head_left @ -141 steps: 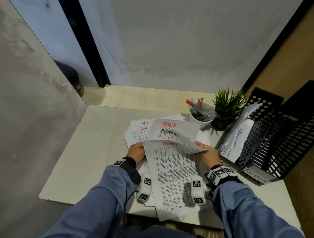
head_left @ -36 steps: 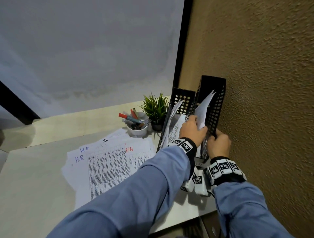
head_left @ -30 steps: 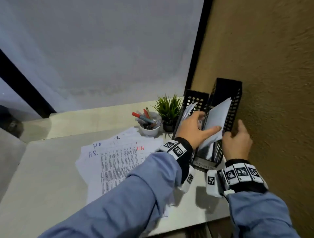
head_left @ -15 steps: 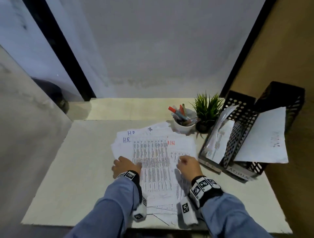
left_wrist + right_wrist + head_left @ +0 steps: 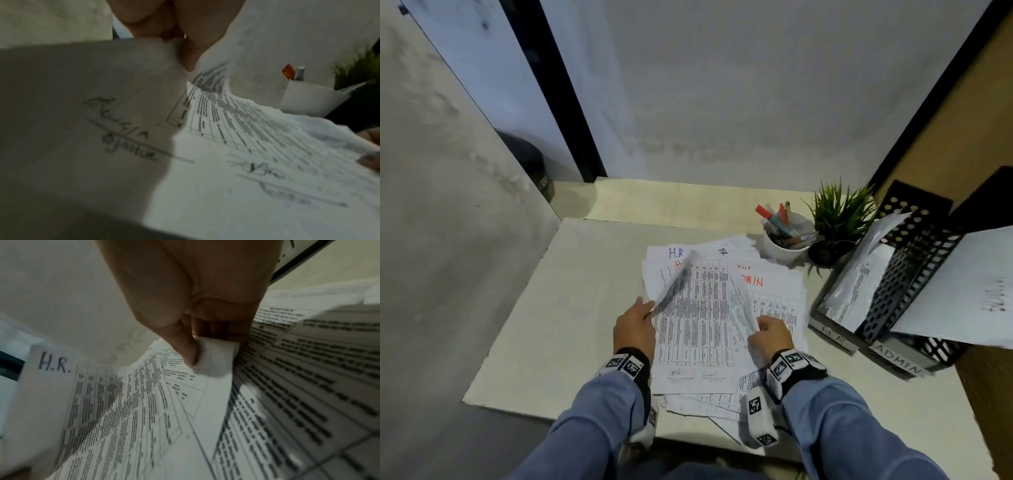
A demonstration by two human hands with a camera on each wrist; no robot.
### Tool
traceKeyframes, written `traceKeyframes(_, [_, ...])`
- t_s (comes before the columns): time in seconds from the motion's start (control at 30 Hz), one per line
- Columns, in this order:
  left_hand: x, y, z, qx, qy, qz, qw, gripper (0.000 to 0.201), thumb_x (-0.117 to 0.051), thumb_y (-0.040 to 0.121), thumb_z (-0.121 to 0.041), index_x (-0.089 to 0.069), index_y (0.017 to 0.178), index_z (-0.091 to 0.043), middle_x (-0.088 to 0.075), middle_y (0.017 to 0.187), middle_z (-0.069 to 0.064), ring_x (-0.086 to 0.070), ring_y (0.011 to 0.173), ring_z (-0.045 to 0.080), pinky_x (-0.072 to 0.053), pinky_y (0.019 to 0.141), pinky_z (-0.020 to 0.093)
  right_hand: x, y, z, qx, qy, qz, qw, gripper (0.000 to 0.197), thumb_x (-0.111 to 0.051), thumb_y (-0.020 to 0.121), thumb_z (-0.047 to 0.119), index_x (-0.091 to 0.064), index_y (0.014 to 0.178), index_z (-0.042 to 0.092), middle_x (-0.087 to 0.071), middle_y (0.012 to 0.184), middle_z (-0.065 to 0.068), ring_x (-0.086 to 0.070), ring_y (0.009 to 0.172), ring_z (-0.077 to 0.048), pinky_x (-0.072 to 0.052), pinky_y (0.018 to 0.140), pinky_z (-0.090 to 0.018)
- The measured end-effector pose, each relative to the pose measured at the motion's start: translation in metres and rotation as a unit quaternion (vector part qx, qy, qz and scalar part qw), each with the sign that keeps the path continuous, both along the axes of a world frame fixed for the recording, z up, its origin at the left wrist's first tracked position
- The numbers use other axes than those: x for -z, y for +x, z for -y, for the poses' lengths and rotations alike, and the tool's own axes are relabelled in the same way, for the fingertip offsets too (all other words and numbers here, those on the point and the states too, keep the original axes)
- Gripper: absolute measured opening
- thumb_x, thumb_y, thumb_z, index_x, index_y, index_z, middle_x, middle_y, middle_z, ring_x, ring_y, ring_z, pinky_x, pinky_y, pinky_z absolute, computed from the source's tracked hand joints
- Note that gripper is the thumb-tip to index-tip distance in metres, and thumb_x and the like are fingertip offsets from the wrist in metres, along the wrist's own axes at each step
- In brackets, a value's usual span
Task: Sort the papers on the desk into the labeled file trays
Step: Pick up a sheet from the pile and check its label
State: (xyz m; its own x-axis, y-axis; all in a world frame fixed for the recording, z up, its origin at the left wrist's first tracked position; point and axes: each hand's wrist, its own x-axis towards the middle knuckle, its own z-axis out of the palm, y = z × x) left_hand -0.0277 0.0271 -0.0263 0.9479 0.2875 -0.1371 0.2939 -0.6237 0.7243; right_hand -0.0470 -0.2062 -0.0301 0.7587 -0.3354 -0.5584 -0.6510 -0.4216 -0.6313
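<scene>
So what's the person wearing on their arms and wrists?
Long blue sleeves cover both arms. Each wrist carries a black band set with white squares printed in black block patterns, and a small white box with the same patterns hangs below it. The hands are bare.

There are two black file trays (image 5: 900,284), one white cup (image 5: 782,248) of pens and one small green plant (image 5: 837,216). Two hands are here, and one messy pile of papers (image 5: 709,308).

Matt printed paper sheets (image 5: 698,318), perforated blk metal trays (image 5: 904,281), glossy wht ceramic cup (image 5: 780,248), matt desk (image 5: 571,308)
</scene>
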Motion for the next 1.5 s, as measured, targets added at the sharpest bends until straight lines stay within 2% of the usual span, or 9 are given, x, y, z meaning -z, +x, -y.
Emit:
traceKeyframes(0.2, [0.008,-0.003,0.007,-0.056,-0.243,-0.007,0.968,0.053,-0.033,0.073,0.019,-0.064,0.05,-0.017,-0.071,0.088,0.005,-0.064,0.098,0.029,-0.046,0.093,0.034,-0.013,0.008,0.002,0.169,0.319,0.101,0.927,0.062,-0.062,0.071,-0.02,-0.048,0.124,0.009,-0.051,0.113,-0.004,-0.054,0.107,-0.034,-0.058,0.075,-0.039])
traceKeyframes(0.33, [0.003,0.004,0.022,-0.057,-0.351,-0.077,0.932,0.052,-0.032,0.062,0.025,-0.058,0.035,-0.01,-0.07,0.079,0.015,-0.062,0.09,0.036,-0.047,0.097,0.049,-0.03,0.017,0.012,0.18,0.305,0.123,0.927,0.03,-0.052,0.082,-0.018,-0.064,0.101,0.001,-0.063,0.097,-0.009,-0.061,0.094,-0.027,-0.052,0.06,-0.021])
traceKeyframes(0.53, [0.002,0.024,0.018,-0.137,-0.149,-0.098,0.974,0.017,-0.049,0.086,-0.002,-0.066,0.081,-0.002,-0.067,0.099,0.021,-0.06,0.091,0.034,-0.044,0.077,0.029,-0.014,0.018,0.025,0.135,0.219,0.108,0.96,0.047,-0.053,0.066,-0.025,-0.066,0.044,0.015,-0.064,0.055,0.0,-0.058,0.067,-0.021,-0.047,0.06,-0.021])
traceKeyframes(0.7, [0.0,0.034,0.018,-0.094,-0.119,-0.156,0.976,0.033,-0.069,0.08,-0.023,-0.045,0.061,-0.013,-0.047,0.058,0.003,-0.045,0.056,0.021,-0.036,0.057,0.022,-0.009,0.013,0.022,0.152,0.218,0.13,0.955,0.048,-0.038,0.078,-0.018,-0.064,0.048,0.008,-0.064,0.072,-0.017,-0.055,0.069,-0.028,-0.042,0.054,-0.024])
traceKeyframes(0.97, [-0.004,0.03,0.011,-0.082,-0.142,-0.086,0.983,0.034,-0.074,0.075,-0.006,-0.06,0.106,-0.008,-0.066,0.093,0.009,-0.063,0.087,0.028,-0.05,0.086,0.033,-0.01,0.011,0.024,0.15,0.232,0.122,0.953,0.047,-0.048,0.074,-0.023,-0.066,0.045,0.01,-0.066,0.051,0.001,-0.059,0.066,-0.024,-0.051,0.059,-0.023])
traceKeyframes(1.23, [-0.004,0.015,0.009,-0.079,-0.216,-0.029,0.973,0.037,-0.048,0.077,0.008,-0.072,0.065,-0.018,-0.069,0.099,0.0,-0.062,0.093,0.021,-0.048,0.086,0.025,-0.016,0.011,0.027,0.136,0.185,0.114,0.967,0.031,-0.057,0.07,-0.019,-0.067,0.057,0.007,-0.061,0.049,0.006,-0.053,0.062,-0.017,-0.045,0.055,-0.014])
traceKeyframes(1.33, [-0.017,0.014,0.011,-0.049,-0.215,-0.035,0.975,0.03,-0.044,0.082,0.01,-0.069,0.08,-0.005,-0.067,0.104,0.003,-0.058,0.095,0.018,-0.04,0.08,0.014,-0.014,0.012,0.023,0.14,0.188,0.137,0.963,0.017,-0.059,0.078,-0.012,-0.07,0.091,-0.01,-0.072,0.087,-0.012,-0.057,0.088,-0.019,-0.045,0.072,-0.009])
traceKeyframes(1.4, [-0.023,0.013,0.015,-0.038,-0.273,-0.041,0.96,0.035,-0.038,0.077,0.015,-0.062,0.062,-0.006,-0.071,0.097,0.012,-0.062,0.092,0.023,-0.044,0.077,0.02,-0.02,0.012,0.02,0.169,0.21,0.155,0.951,0.029,-0.056,0.087,-0.006,-0.061,0.115,-0.012,-0.061,0.12,-0.019,-0.057,0.107,-0.024,-0.044,0.083,-0.008])
traceKeyframes(1.5, [-0.03,0.017,0.023,-0.038,-0.328,-0.089,0.94,0.035,-0.036,0.07,0.015,-0.05,0.046,-0.007,-0.071,0.078,0.019,-0.065,0.075,0.025,-0.044,0.068,0.025,-0.027,0.013,0.023,0.176,0.18,0.138,0.958,0.027,-0.055,0.087,-0.007,-0.061,0.112,-0.011,-0.062,0.111,-0.016,-0.058,0.101,-0.029,-0.049,0.07,-0.013])
